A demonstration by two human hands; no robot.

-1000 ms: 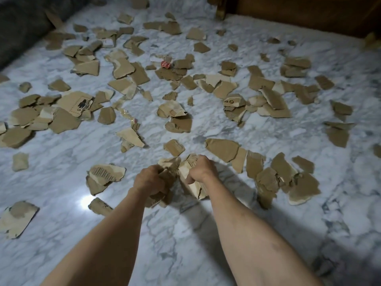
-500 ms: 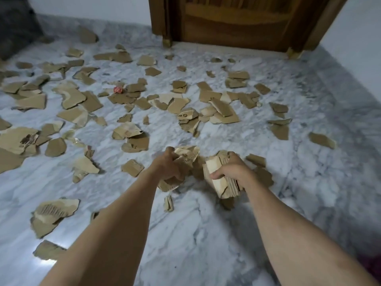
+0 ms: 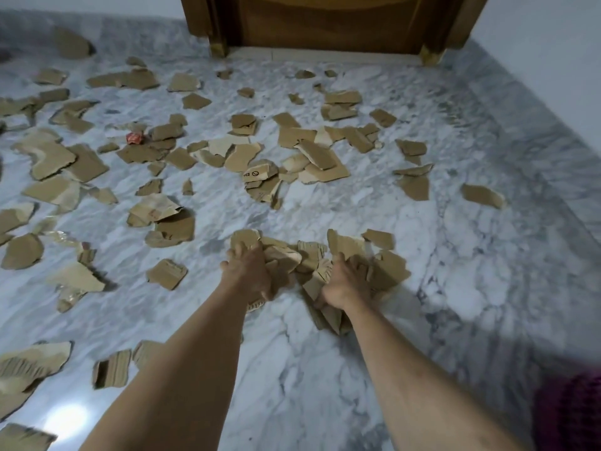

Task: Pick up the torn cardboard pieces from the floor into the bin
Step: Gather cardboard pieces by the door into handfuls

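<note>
Several torn brown cardboard pieces (image 3: 315, 157) lie scattered over the white marble floor (image 3: 455, 288). In the middle, my left hand (image 3: 250, 271) grips a bunch of cardboard pieces (image 3: 279, 255), its fingers curled round them. Beside it, my right hand (image 3: 344, 281) grips a second bunch of cardboard pieces (image 3: 387, 268) that fans out above and below the fist. The two bunches touch each other between my hands. No bin shows in the view.
A wooden door (image 3: 325, 21) stands at the far wall, with a white wall (image 3: 553, 60) to the right. A small red scrap (image 3: 135, 137) lies among the pieces at left. Something dark maroon (image 3: 575, 415) sits at the bottom right corner.
The view has swung right and up toward the door. Both hands have moved forward and right, still gripping their bunches, and have gathered more pieces into them.
</note>
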